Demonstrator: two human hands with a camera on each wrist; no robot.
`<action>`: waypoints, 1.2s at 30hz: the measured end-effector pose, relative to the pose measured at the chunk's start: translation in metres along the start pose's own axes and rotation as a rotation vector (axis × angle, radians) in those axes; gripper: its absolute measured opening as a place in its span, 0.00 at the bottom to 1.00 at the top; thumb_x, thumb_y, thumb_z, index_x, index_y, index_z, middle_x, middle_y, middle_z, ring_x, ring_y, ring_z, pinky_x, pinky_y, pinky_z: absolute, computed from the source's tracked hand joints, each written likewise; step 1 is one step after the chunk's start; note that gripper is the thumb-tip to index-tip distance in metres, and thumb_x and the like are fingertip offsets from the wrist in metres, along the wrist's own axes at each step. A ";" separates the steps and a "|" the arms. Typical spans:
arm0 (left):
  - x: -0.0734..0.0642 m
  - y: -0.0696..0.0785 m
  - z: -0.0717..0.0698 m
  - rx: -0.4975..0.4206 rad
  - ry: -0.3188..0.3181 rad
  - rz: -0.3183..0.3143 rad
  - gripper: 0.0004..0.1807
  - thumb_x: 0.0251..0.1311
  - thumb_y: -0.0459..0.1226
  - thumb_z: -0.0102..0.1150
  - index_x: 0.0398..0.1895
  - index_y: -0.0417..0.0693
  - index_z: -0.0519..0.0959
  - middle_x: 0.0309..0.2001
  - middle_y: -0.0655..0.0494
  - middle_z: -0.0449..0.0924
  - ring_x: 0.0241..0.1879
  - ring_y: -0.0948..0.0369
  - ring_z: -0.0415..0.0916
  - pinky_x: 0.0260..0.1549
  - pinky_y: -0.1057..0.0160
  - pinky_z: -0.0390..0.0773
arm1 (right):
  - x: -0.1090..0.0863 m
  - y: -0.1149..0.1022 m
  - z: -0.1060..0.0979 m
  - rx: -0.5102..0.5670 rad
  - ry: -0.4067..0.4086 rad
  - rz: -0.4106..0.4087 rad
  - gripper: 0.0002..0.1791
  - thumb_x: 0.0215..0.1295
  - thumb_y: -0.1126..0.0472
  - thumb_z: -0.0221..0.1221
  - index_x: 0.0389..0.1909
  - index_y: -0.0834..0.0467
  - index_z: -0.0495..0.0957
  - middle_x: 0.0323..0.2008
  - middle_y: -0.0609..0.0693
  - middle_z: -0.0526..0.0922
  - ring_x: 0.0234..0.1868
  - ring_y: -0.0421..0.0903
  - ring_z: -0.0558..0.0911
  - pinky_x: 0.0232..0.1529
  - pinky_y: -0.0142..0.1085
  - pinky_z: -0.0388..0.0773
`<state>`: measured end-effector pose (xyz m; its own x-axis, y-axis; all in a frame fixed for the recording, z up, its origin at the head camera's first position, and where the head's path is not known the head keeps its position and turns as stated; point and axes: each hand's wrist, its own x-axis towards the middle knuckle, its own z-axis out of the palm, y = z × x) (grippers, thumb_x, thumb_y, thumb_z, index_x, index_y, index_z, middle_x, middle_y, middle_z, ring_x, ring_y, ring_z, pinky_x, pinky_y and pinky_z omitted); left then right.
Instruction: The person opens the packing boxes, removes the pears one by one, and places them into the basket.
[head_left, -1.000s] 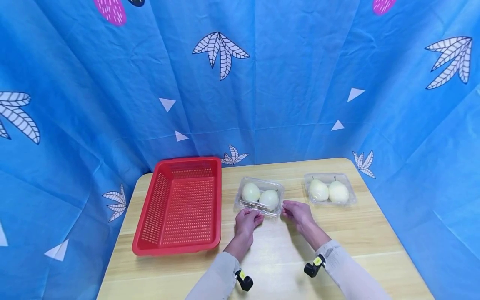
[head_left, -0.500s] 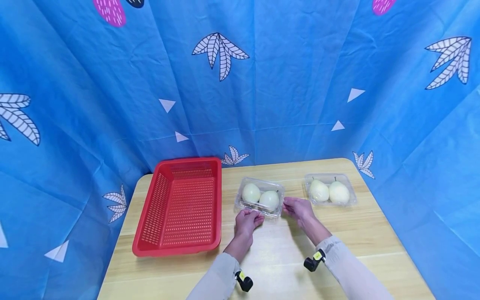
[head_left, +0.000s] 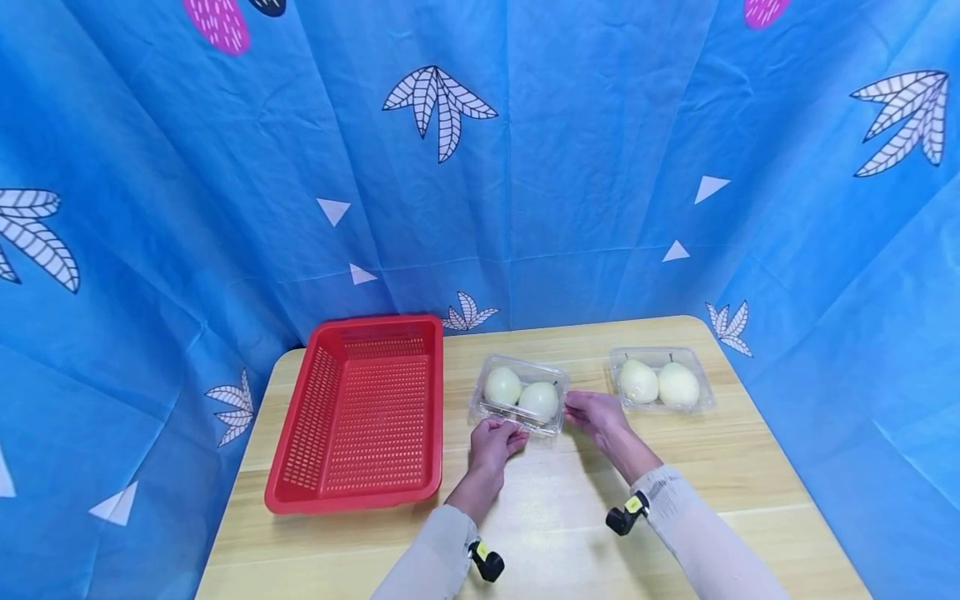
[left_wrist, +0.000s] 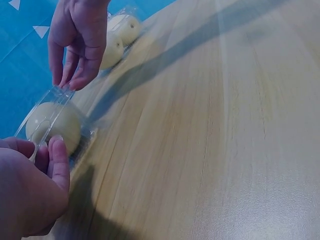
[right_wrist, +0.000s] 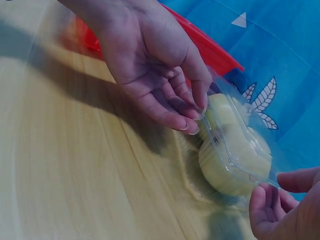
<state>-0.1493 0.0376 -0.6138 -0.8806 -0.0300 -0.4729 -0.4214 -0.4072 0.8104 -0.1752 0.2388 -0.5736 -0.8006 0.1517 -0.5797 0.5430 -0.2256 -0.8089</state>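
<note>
Blue cloth point(head_left: 585, 167), printed with white leaves point(head_left: 449, 125) and triangles point(head_left: 333, 209), hangs behind and beside a pale wood table point(head_left: 757, 492) — its surface catching a glare point(left_wrist: 280, 212), apparently from overhead light.

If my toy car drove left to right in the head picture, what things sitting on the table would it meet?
red basket → middle clear box with two pale fruits → right clear box

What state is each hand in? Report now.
Left hand: pinching the clear plastic pear box at its front edge.
Right hand: pinching the same box at its right edge.
</note>
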 end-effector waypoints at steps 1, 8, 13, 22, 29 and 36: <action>0.000 0.000 0.000 0.005 -0.004 0.000 0.08 0.62 0.24 0.60 0.37 0.39 0.71 0.29 0.50 0.83 0.32 0.59 0.87 0.44 0.57 0.90 | 0.000 0.000 0.000 -0.013 0.004 0.002 0.25 0.68 0.70 0.63 0.65 0.69 0.74 0.44 0.58 0.88 0.38 0.43 0.87 0.51 0.35 0.88; 0.002 -0.001 -0.001 0.004 -0.016 -0.004 0.09 0.62 0.24 0.60 0.39 0.39 0.70 0.30 0.50 0.82 0.33 0.58 0.87 0.44 0.58 0.90 | 0.002 0.003 0.001 -0.094 -0.037 -0.029 0.25 0.64 0.74 0.63 0.62 0.73 0.74 0.47 0.63 0.89 0.31 0.41 0.87 0.44 0.33 0.89; 0.002 -0.003 -0.001 -0.005 -0.030 0.010 0.11 0.64 0.24 0.60 0.43 0.37 0.68 0.32 0.49 0.81 0.33 0.57 0.87 0.45 0.57 0.90 | 0.003 0.007 0.002 -0.144 -0.048 -0.051 0.24 0.62 0.76 0.64 0.60 0.74 0.75 0.40 0.56 0.89 0.30 0.40 0.85 0.44 0.35 0.89; 0.000 -0.010 0.002 -0.019 -0.029 0.028 0.21 0.61 0.25 0.66 0.52 0.33 0.65 0.40 0.47 0.79 0.35 0.57 0.86 0.49 0.53 0.89 | 0.002 0.009 0.007 -0.235 -0.042 -0.067 0.21 0.60 0.75 0.66 0.55 0.73 0.78 0.38 0.56 0.89 0.29 0.41 0.85 0.54 0.46 0.87; 0.001 -0.012 0.005 -0.029 -0.039 0.026 0.26 0.61 0.26 0.66 0.58 0.32 0.64 0.45 0.44 0.78 0.37 0.57 0.86 0.51 0.53 0.89 | 0.002 0.009 0.008 -0.244 -0.031 -0.068 0.19 0.60 0.75 0.65 0.53 0.72 0.78 0.34 0.52 0.87 0.30 0.42 0.84 0.55 0.47 0.87; 0.001 -0.013 0.010 -0.042 -0.058 0.006 0.26 0.64 0.26 0.65 0.60 0.34 0.64 0.46 0.44 0.78 0.37 0.57 0.85 0.48 0.54 0.90 | 0.003 0.012 0.008 -0.233 -0.050 -0.095 0.16 0.61 0.75 0.63 0.51 0.72 0.78 0.33 0.51 0.86 0.30 0.41 0.84 0.54 0.47 0.88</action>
<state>-0.1470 0.0517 -0.6212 -0.8948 0.0201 -0.4460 -0.4075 -0.4448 0.7975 -0.1728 0.2289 -0.5838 -0.8591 0.1126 -0.4992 0.5040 0.0165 -0.8636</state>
